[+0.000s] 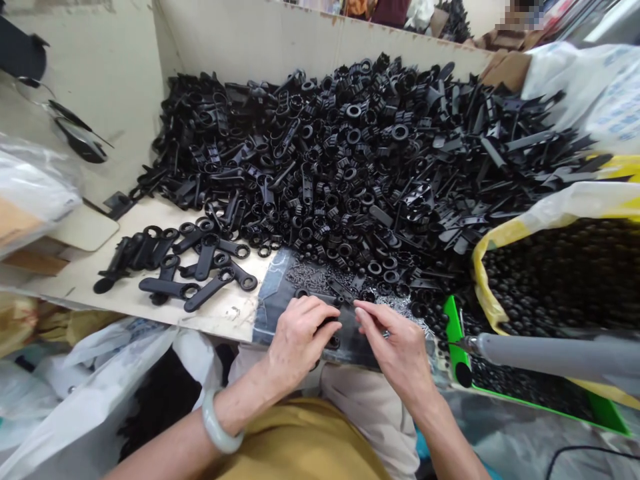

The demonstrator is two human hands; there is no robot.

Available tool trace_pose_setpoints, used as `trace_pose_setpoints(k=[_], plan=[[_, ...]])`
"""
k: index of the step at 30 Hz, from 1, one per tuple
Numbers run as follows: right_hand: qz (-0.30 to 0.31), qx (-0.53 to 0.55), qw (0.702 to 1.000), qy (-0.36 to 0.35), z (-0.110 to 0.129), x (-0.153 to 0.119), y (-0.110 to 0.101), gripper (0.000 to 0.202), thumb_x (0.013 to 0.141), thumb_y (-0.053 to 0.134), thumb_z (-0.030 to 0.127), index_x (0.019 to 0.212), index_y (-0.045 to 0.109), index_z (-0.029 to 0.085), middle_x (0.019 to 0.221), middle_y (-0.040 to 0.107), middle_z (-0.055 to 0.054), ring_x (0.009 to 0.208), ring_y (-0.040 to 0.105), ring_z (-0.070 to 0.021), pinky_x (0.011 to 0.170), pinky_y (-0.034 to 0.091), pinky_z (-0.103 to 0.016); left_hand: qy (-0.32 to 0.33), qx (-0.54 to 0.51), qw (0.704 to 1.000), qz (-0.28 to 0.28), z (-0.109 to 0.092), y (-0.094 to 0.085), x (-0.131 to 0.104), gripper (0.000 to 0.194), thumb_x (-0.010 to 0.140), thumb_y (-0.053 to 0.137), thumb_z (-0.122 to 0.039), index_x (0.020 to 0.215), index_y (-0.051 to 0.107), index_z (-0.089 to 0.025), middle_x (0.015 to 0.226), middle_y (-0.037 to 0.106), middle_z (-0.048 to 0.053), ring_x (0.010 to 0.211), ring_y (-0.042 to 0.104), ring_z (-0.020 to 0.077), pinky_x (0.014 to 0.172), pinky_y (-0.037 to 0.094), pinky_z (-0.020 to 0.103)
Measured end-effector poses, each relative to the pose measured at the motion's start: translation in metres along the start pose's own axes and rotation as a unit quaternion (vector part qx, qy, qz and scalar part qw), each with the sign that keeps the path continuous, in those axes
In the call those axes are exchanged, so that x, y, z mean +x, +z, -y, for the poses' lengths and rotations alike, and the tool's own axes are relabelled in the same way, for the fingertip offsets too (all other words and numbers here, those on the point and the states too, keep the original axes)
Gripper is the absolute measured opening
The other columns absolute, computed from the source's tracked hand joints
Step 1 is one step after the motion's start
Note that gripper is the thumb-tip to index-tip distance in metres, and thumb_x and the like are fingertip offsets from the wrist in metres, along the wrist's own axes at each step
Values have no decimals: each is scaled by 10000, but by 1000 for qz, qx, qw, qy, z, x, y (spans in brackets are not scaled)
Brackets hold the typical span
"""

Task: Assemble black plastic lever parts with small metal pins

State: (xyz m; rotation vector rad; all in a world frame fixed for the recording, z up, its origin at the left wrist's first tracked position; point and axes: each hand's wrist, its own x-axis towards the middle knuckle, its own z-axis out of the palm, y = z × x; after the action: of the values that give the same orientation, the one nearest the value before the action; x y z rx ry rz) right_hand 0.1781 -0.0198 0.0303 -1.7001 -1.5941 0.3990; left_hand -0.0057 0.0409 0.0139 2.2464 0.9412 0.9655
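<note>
My left hand (301, 333) is over the dark cloth mat (267, 308) at the table's front edge, its fingers curled in toward the thumb. A black plastic part (333, 342) shows just below its thumb; what the fingers hold is mostly hidden. Close by on the right, my right hand (397, 340) has thumb and forefinger pinched together, and anything between them is too small to name. Beyond the fingertips lie small dark metal pieces (320, 279) and a spread of shiny silver screws (395, 310).
A big heap of black plastic parts (350, 153) fills the back. Black handle-shaped pieces with ring ends (205, 257) lie at left. On the right are a grey electric screwdriver (550, 357), a green tray (607, 410) and a yellow-white bag (483, 267) of small black balls.
</note>
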Motion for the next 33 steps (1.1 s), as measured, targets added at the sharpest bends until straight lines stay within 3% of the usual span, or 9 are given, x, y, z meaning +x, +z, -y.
trace_pose_setpoints(k=[5,10,17,21,24,27,30,33], plan=[[-27,0,1000,10,-7,27,-1,211,1008,575,300,1070,763,226,933,787,-35,710,723,-164,701,571,-293,24,11,1000,-3,3,4,0,51,986,638,-206,978,686,-189,882,720,12,813,636,180,757,470,336],[-56,-140,988,-22,-12,60,3,233,1015,558,311,1008,772,221,949,767,-34,796,701,-180,731,498,-301,43,26,999,-14,4,6,-5,60,1002,606,-189,985,663,-181,870,705,13,806,609,172,742,451,323],[-2,-326,944,-58,-9,75,21,161,985,643,329,953,760,223,922,730,-51,894,624,-236,751,427,-347,107,102,989,-15,4,11,-8,114,1013,556,-128,1024,658,-178,949,748,22,845,638,177,755,420,346],[10,-361,931,-49,-6,78,23,112,946,696,310,935,742,209,928,722,-58,903,622,-252,750,424,-363,85,63,994,-35,5,13,-8,73,996,610,-151,1029,664,-187,947,764,13,860,672,170,787,446,338],[-1,-308,950,-53,-3,71,13,99,952,675,287,936,723,201,935,728,-52,885,640,-235,769,452,-354,64,17,997,-43,6,11,-8,93,983,642,-170,1069,675,-186,964,772,16,890,695,170,822,480,332],[-20,-179,983,-34,2,53,-5,100,951,662,292,952,717,208,907,741,-35,807,671,-198,775,500,-334,54,-10,998,-35,6,7,-8,137,987,634,-165,1113,681,-186,989,782,26,922,716,176,843,504,336],[-11,-38,998,40,6,25,-20,119,929,693,324,986,733,228,915,762,-27,784,710,-182,771,559,-315,44,-22,999,-22,5,3,-7,124,994,621,-164,1094,690,-188,984,786,30,921,730,178,837,514,335],[11,96,987,128,9,-4,-22,161,900,738,354,1014,736,240,951,775,-34,826,741,-187,784,607,-310,33,-24,999,-15,5,2,-7,109,978,648,-172,1073,701,-179,976,790,32,904,737,179,830,520,332]])
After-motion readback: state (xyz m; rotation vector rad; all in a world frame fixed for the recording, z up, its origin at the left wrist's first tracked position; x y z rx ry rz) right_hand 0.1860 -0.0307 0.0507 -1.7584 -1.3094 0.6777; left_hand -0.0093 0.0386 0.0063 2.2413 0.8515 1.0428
